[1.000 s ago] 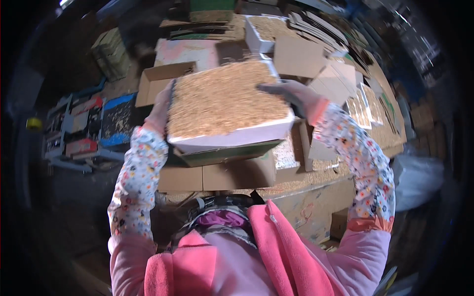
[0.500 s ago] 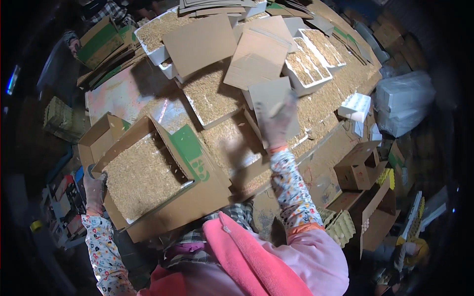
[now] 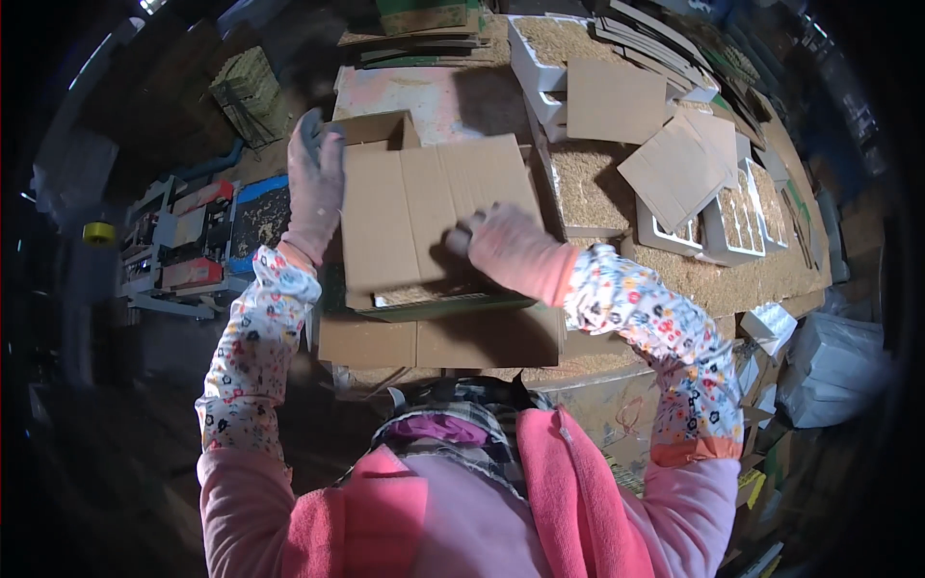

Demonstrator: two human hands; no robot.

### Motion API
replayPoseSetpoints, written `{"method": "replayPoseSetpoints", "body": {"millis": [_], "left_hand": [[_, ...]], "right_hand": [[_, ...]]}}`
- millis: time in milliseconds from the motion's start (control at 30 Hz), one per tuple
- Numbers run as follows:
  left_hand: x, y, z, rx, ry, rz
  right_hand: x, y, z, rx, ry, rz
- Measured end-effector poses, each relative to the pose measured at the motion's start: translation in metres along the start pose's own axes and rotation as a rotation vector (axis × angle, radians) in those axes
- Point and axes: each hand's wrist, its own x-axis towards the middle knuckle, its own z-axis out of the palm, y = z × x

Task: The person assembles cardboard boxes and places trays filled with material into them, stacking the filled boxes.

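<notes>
A cardboard box [image 3: 441, 310] stands in front of me, with a brown cardboard sheet [image 3: 395, 207] over most of its top. A strip of pale, grainy filling [image 3: 400, 294] shows under the sheet's near edge. Against the box's left side is my gloved left hand [image 3: 316, 178], its fingers stretched upward and nothing visible in them. My gloved right hand [image 3: 515, 250] lies over the right part of the sheet. Its fingers are curled down against the sheet's top face, slightly blurred, and the thumb is hidden.
Behind the box is another opened carton [image 3: 379, 128]. White foam boxes [image 3: 536, 72] with grainy filling and loose cardboard sheets [image 3: 670, 169] cover the right of the table. Flattened cartons [image 3: 414, 43] are piled at the far side. A machine with red parts [image 3: 196, 236] stands left.
The cardboard sheet that my right hand reached to at the right now covers the box. My right hand has come left onto it. My left hand stays at the box's left side, fingers now upward.
</notes>
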Motion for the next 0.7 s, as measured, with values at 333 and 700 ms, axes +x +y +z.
{"method": "replayPoseSetpoints", "body": {"millis": [333, 700], "left_hand": [[-0.086, 0.044, 0.026, 0.946, -1.514, 0.278], [-0.133, -0.047, 0.000, 0.005, -0.400, -0.718]], "right_hand": [[-0.010, -0.007, 0.049, 0.060, -0.203, 0.213], [-0.058, 0.062, 0.103, 0.938, -0.119, 0.723]]}}
